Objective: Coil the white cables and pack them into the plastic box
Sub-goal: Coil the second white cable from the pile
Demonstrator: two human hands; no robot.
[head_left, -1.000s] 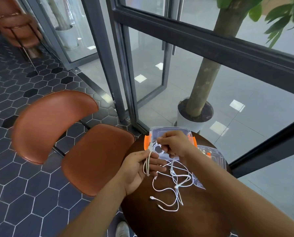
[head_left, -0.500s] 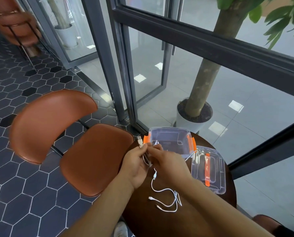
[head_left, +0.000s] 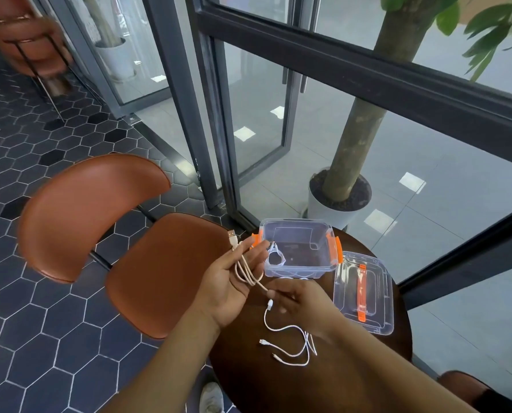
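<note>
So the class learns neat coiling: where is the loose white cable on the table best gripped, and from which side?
Pinch the loose white cable from above, where its strands bunch and cross. It lies flat on the table, so a side approach finds nothing to catch; its small plugs trail left and would probably slip.

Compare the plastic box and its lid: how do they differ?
The box is deep, with orange latches at both ends; the lid is shallow, with one orange handle along its middle. The box holds a coiled white cable; the lid holds nothing. Both are clear plastic.
</note>
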